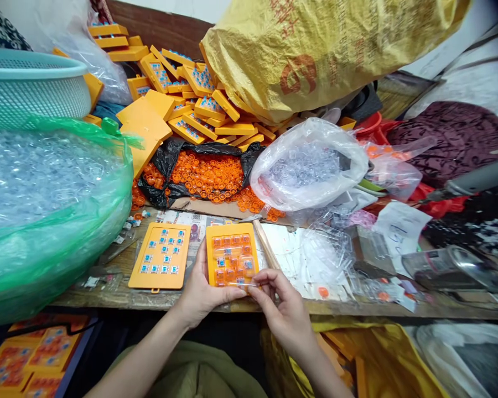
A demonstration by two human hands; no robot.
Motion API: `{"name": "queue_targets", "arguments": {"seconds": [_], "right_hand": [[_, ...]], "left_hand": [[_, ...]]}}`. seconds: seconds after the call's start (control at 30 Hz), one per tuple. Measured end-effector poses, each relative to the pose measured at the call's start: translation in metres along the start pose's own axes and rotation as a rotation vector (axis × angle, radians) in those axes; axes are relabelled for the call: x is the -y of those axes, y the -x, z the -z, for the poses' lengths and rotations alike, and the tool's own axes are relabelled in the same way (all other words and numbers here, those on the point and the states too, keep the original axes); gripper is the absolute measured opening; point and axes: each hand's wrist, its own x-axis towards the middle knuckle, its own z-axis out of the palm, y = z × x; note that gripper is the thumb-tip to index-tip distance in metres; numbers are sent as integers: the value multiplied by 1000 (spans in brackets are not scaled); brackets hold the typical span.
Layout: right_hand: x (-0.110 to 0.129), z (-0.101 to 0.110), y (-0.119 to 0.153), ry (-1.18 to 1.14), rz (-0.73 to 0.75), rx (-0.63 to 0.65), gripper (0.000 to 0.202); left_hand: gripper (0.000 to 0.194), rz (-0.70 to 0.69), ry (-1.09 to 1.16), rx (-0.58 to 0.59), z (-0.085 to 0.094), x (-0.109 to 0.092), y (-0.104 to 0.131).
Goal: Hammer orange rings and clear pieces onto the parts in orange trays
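Observation:
My left hand [203, 287] grips an orange plastic panel [211, 246] by its left side, thumb along the bottom edge. Rows of orange rings under clear square caps fill most of its face, and a few blue-and-white pieces show among them. At the lower right corner, my right hand [279, 301] has thumb and finger pinched together; a clear glint shows there, too small to make out. To the left lies a second orange panel [136, 276], flat on the bench, bearing only small blue-and-white pieces. A wooden-handled tool [265, 243] lies just right of the held panel.
A black bag of orange rings [207, 171] and a white bag of clear caps [315, 188] stand behind. Left is a large green bag of clear pieces [50, 188]. Orange panels [199, 105] are heaped at the back under a yellow sack [336, 50]. Clear plastic scraps [327, 254] lie right.

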Motion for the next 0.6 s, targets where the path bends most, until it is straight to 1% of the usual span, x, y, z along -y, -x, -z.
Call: {"name": "queue_targets", "arguments": {"seconds": [0.1,0.2,0.23,0.3,0.33,0.4,0.47,0.53,0.6], "right_hand": [[-4,-3,1,96,57,-22,11],[-6,-9,4,120,70,-118,10],[-6,-11,4,93,66,-166,14],[-6,-15,3,-41,7,-227,30],[-6,-17,1,-141,-54,-215,40],[-7,-20,-2,-340,-207,-121,55],[-9,-21,-5,-455,-319,-30,60],[-12,-20,-9,-471,-340,0,57],[-12,-13,-14,-393,-300,44,55]], "left_hand": [[109,-39,-33,-38,-2,1,0],[108,-75,-61,-76,-3,3,1],[108,-82,-61,-84,-3,3,1],[110,-96,-54,-93,-2,3,1],[110,-108,-53,-92,-2,3,1],[109,-134,-58,-77,0,3,1],[104,-146,-65,-54,1,4,1],[100,-146,-51,-44,2,4,1],[97,-140,-14,-37,2,4,0]]}}
